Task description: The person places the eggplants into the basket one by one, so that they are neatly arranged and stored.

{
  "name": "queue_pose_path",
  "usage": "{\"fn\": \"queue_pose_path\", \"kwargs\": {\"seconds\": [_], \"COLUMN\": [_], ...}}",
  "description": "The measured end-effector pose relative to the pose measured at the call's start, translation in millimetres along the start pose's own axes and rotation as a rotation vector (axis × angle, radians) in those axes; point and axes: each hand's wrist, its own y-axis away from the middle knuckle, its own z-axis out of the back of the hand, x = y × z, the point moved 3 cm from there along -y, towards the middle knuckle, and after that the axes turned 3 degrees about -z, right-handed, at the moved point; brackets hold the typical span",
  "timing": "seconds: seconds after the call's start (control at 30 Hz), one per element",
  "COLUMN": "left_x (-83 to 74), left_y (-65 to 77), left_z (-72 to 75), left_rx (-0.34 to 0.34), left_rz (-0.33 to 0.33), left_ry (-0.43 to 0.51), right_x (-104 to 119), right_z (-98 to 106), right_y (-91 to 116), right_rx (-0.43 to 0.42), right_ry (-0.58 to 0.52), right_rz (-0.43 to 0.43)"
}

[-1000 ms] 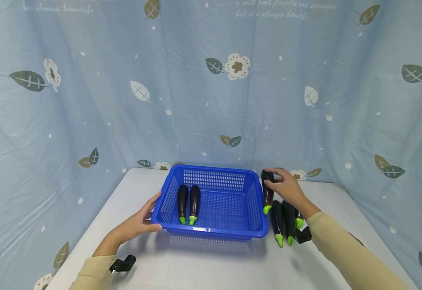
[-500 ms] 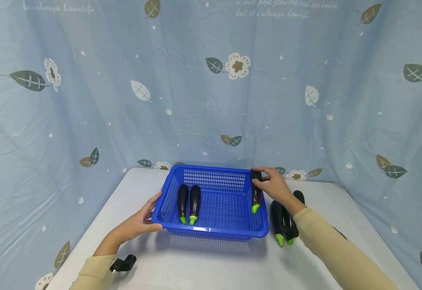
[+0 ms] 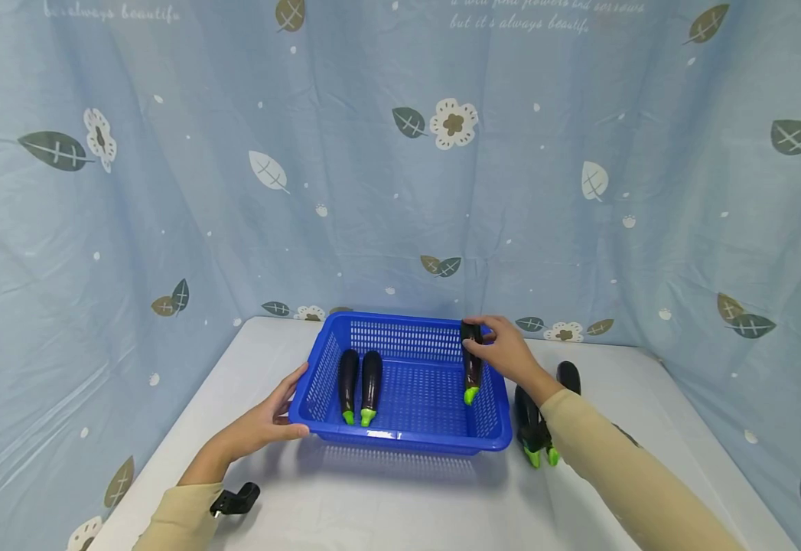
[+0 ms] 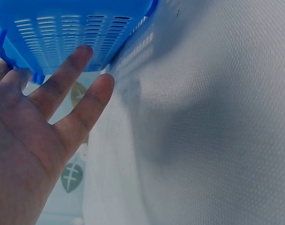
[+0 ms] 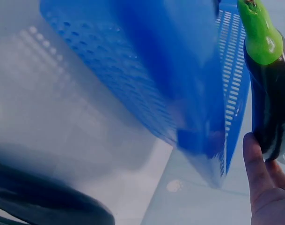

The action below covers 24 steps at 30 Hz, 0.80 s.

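Observation:
My right hand (image 3: 506, 352) pinches a dark eggplant (image 3: 472, 367) near its rounded end between thumb and fingers, over the right part of a blue plastic basket (image 3: 400, 440). The eggplant's green stem end (image 5: 260, 40) points toward the front in the head view. Inside the basket, at the left, two eggplants lie side by side, a left one (image 3: 348, 386) and a right one (image 3: 371, 386). My left hand (image 3: 258, 425) rests against the basket's left front corner, thumb at the front rim. Its straight, spread fingers (image 4: 88, 105) show beside the slotted wall in the left wrist view.
Right of the basket, several more eggplants (image 3: 527, 417) lie on the white table (image 3: 372, 505), partly hidden by the right forearm and sleeve. A black wrist device (image 3: 236, 499) hangs by the left sleeve. A blue patterned curtain (image 3: 345, 191) stands behind the table.
My right hand has carried the eggplant leftward, from just outside the basket's right rim to over its inside. My left hand and the basket stay in place.

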Motion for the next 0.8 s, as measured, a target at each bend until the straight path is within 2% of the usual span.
{"fn": "queue_pose_path", "kwargs": {"seconds": [0.47,0.8], "left_x": [0.5,-1.3], "left_y": [0.4,-0.1], "left_z": [0.5,0.0], "left_rx": [-0.002,0.0], "left_rz": [-0.003,0.002], "left_ry": [0.012,0.007], "right_x": [16,22], "right_z": [-12,-32], "right_y": [-12,-18], "right_rx": [0.033,0.084], "right_ry": [-0.031,-0.133], "right_rz": [0.022,0.019]}}
